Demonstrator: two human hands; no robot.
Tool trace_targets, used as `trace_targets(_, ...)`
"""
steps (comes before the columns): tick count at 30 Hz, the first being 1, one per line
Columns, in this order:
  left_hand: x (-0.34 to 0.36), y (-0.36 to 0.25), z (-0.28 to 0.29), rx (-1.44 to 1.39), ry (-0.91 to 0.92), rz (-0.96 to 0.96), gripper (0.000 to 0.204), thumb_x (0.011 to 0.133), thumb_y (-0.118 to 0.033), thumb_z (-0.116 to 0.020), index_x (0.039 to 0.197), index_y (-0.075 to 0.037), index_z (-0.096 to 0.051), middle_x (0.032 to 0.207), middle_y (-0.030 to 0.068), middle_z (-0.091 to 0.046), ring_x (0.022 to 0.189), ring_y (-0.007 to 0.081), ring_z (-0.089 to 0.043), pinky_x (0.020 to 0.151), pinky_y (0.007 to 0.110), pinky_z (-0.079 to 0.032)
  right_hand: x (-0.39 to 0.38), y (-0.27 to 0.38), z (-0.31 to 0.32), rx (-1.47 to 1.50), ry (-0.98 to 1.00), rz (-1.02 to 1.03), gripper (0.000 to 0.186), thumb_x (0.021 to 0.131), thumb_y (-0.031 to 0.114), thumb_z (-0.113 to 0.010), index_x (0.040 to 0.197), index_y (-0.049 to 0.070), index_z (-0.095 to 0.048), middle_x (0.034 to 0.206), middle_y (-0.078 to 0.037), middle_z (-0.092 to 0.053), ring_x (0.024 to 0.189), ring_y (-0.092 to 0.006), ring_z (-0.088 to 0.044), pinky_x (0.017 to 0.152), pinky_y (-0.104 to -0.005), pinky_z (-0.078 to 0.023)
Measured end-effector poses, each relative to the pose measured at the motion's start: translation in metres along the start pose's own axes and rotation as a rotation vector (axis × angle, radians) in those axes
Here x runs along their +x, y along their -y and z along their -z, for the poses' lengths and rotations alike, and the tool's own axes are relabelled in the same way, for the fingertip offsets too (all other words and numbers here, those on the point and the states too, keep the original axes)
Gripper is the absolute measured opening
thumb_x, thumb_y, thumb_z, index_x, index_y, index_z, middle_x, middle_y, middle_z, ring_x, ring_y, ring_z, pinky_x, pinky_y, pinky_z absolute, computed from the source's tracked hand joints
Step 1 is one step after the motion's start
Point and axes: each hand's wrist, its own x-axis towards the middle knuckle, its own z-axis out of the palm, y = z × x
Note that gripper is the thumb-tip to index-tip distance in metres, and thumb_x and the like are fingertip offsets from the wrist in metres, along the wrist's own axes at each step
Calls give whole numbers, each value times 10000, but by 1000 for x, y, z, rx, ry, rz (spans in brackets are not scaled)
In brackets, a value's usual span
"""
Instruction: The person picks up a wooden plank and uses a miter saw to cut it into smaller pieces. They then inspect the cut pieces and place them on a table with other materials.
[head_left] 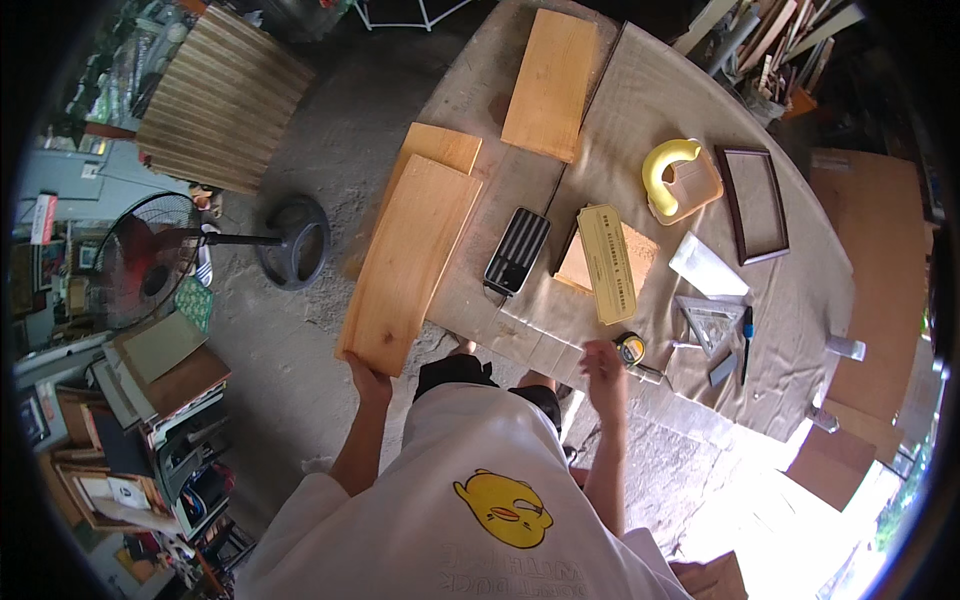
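Observation:
My left hand (369, 381) grips the near end of a long wooden board (412, 262), which lies slanted over another wooden board (452, 146) at the table's left edge. The far part of the lower board shows beyond the upper one. My right hand (604, 372) is at the table's front edge with fingers loosely bent and apart, and no held thing shows in it. Right beside its fingers sits a small yellow and black tape measure (630, 348). A dark striped phone (517, 250) lies on the table between the boards and a yellowish printed plate (607, 264).
The cloth-covered table (790, 330) also bears a third board (550, 85), a wooden block (640, 248), a curved yellow object (660, 175) on a small tray (697, 190), a dark frame (753, 205), a triangle ruler (712, 325) and a blue pen (748, 330). A fan (150, 260) stands left.

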Motion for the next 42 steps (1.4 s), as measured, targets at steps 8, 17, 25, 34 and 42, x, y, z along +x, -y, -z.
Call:
trace_targets(8,13,-43,-34,123,-205,-121,896,934,-732,-323,1473,-16,-323,1440,146,-440,1297,288,-459,1098,416,-367,-8,55,-90,-166,220,89,165,950,80,-572,1101,25,-611,827,-52,-654,774,-116,-643,663,-274,-510)
trace_targets(17,41,-129,-39,275,-98,-191,840,965,-694,-284,1444,-9,-373,1388,157,-495,1230,301,-534,1028,419,-454,37,53,-93,-130,100,264,192,985,164,-574,1119,28,-591,828,-67,-644,761,-141,-646,637,-283,-515)
trace_targets(25,35,-172,22,149,237,20,799,940,-717,-305,1469,-124,-385,1433,75,-495,1286,273,-503,1049,453,-440,57,114,-104,502,410,143,558,1043,433,-412,1425,27,-392,1306,-130,-562,1173,-217,-565,1000,-348,-438)
trace_targets(34,19,-141,1,272,395,133,822,937,-727,-265,1461,-107,-395,1435,79,-502,1306,257,-489,1081,433,-410,-11,146,-83,697,771,292,619,1041,417,-425,1506,29,-297,1441,-90,-436,1310,-193,-426,1083,-350,-356)
trace_targets(42,22,-131,-42,275,559,170,781,968,-687,-230,1460,-104,-395,1433,87,-508,1299,265,-506,1068,426,-433,-35,158,-51,668,859,410,767,939,212,-667,1533,9,-226,1513,-149,-363,1296,-236,-461,1093,-399,-364)
